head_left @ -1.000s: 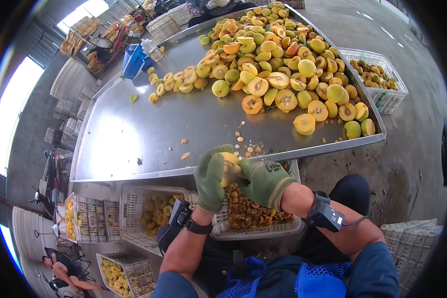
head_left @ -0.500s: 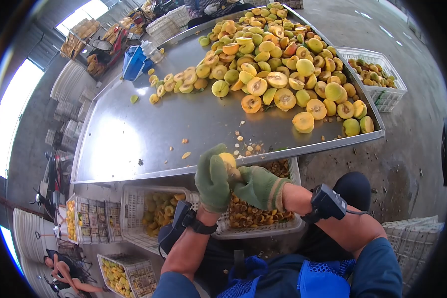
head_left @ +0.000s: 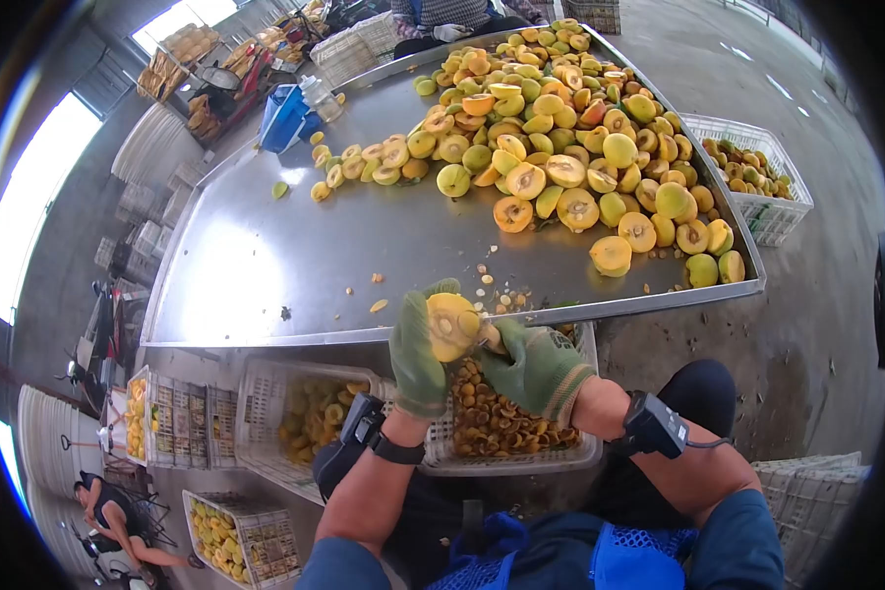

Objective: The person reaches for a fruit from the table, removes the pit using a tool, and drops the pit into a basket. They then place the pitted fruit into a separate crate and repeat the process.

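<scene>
My left hand [head_left: 418, 359], in a green glove, is closed around a halved yellow peach [head_left: 450, 326]. The cut face of the peach is turned up toward me. Close beside it, my right hand [head_left: 536, 369], also gloved in green, is closed on a small tool [head_left: 494, 339]; only a short pale brown part shows, at the edge of the peach, and its kind is hidden. Both hands are just off the near edge of a metal table [head_left: 364, 256]. Below them stands a white crate [head_left: 521, 462] full of brown peach stones or scraps.
A big heap of halved peaches [head_left: 560, 128] covers the table's far right. A blue container [head_left: 287, 118] and a clear bottle [head_left: 320, 98] stand at its far left edge. Peach-filled crates [head_left: 310, 369] [head_left: 777, 211] flank the table. A person [head_left: 452, 15] sits opposite; another [head_left: 118, 521] sits lower left.
The peach has turned so that its cut face shows more fully. My right hand has moved slightly right, away from the left, uncovering part of the tool. The whole view has shifted a little.
</scene>
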Demonstrator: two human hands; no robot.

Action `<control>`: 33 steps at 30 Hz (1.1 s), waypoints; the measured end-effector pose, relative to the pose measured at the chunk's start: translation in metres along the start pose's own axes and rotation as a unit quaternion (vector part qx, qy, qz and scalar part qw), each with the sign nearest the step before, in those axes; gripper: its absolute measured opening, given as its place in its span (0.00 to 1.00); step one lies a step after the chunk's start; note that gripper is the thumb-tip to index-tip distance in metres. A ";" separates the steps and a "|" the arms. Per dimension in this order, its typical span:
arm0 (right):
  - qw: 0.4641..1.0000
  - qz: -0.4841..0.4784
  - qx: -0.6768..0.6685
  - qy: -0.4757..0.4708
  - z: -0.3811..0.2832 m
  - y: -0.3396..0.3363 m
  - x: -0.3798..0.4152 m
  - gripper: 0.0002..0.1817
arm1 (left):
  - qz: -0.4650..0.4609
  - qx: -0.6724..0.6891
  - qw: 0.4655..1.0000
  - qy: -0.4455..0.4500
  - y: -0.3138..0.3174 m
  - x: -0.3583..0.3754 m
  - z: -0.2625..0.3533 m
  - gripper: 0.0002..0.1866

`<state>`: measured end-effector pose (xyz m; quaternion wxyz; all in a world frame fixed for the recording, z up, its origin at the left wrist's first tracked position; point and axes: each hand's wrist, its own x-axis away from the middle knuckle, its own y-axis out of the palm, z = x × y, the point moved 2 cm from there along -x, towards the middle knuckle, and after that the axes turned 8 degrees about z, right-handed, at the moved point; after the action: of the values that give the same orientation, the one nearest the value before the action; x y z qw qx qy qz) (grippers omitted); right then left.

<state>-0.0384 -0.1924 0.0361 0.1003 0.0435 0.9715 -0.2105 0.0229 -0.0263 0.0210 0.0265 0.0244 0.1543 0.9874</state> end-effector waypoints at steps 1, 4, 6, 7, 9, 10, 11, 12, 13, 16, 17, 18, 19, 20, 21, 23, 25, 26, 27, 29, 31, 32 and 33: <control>1.000 -0.006 0.013 0.005 0.000 0.000 0.001 0.09 | -0.010 -0.004 1.000 0.007 0.001 0.002 0.000 0.32; 0.999 -0.017 0.042 -0.001 -0.003 -0.001 0.001 0.10 | -0.035 -0.019 0.999 0.018 0.002 0.006 0.004 0.34; 0.998 -0.019 0.053 -0.027 -0.001 -0.002 0.002 0.10 | -0.047 -0.028 0.998 0.010 0.005 0.009 0.006 0.34; 0.998 -0.021 0.060 -0.023 -0.002 -0.003 0.003 0.10 | -0.054 -0.050 0.997 0.020 0.007 0.012 0.008 0.35; 0.997 -0.023 0.074 -0.016 -0.009 -0.006 0.003 0.10 | -0.067 -0.093 0.993 0.040 0.011 0.015 0.013 0.35; 0.996 -0.025 0.089 -0.013 -0.011 -0.008 0.004 0.11 | -0.072 -0.095 0.992 0.038 0.011 0.015 0.012 0.31; 0.994 -0.028 0.104 -0.011 -0.013 -0.009 0.003 0.11 | -0.075 -0.097 0.992 0.036 0.010 0.015 0.011 0.28; 0.992 -0.031 0.118 -0.009 -0.015 -0.011 0.003 0.12 | -0.079 -0.099 0.991 0.035 0.009 0.015 0.010 0.24; 0.990 -0.046 0.132 -0.003 -0.017 -0.013 0.002 0.13 | -0.096 -0.124 0.986 0.049 0.010 0.016 0.012 0.25; 0.982 -0.086 0.164 0.021 -0.022 -0.019 0.000 0.17 | -0.124 -0.165 0.977 0.056 0.013 0.018 0.016 0.24; 0.980 -0.097 0.169 0.030 -0.025 -0.022 -0.001 0.18 | -0.115 -0.158 0.980 0.036 0.013 0.017 0.015 0.23; 0.978 -0.107 0.173 0.039 -0.025 -0.023 -0.002 0.18 | -0.107 -0.151 0.983 0.016 0.014 0.016 0.014 0.22; 0.978 -0.112 0.168 0.046 -0.021 -0.022 -0.002 0.18 | -0.108 -0.165 0.980 0.024 0.015 0.016 0.013 0.22; 0.978 -0.117 0.162 0.052 -0.016 -0.019 -0.002 0.19 | -0.108 -0.179 0.977 0.033 0.016 0.016 0.013 0.22; 0.978 -0.122 0.157 0.057 -0.012 -0.017 -0.003 0.19 | -0.108 -0.192 0.974 0.042 0.017 0.016 0.014 0.22; 0.978 -0.128 0.149 0.068 -0.008 -0.014 -0.003 0.19 | -0.097 -0.193 0.976 0.037 0.020 0.018 0.015 0.21; 0.980 -0.126 0.138 0.076 -0.007 -0.012 -0.004 0.18 | -0.088 -0.191 0.977 0.033 0.021 0.018 0.014 0.21; 0.981 -0.123 0.130 0.080 -0.006 -0.010 -0.004 0.17 | -0.082 -0.188 0.978 0.030 0.021 0.018 0.013 0.21; 0.982 -0.119 0.123 0.084 -0.005 -0.008 -0.003 0.16 | -0.078 -0.185 0.979 0.026 0.020 0.018 0.011 0.21; 0.980 -0.129 0.112 0.102 -0.002 -0.004 -0.003 0.15 | -0.072 -0.209 0.973 0.067 0.018 0.016 0.009 0.21; 0.980 -0.134 0.101 0.107 0.000 -0.002 -0.005 0.15 | -0.064 -0.220 0.968 0.102 0.019 0.014 0.010 0.19; 0.981 -0.136 0.095 0.103 0.001 0.000 -0.006 0.14 | -0.057 -0.221 0.967 0.116 0.020 0.013 0.010 0.18; 0.981 -0.139 0.088 0.101 0.002 0.002 -0.006 0.14 | -0.050 -0.221 0.965 0.128 0.020 0.014 0.011 0.16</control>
<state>-0.0318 -0.1923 0.0346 -0.0329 -0.0624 0.9509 -0.3012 0.0084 -0.0415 0.0379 0.0610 -0.1168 -0.0651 0.9891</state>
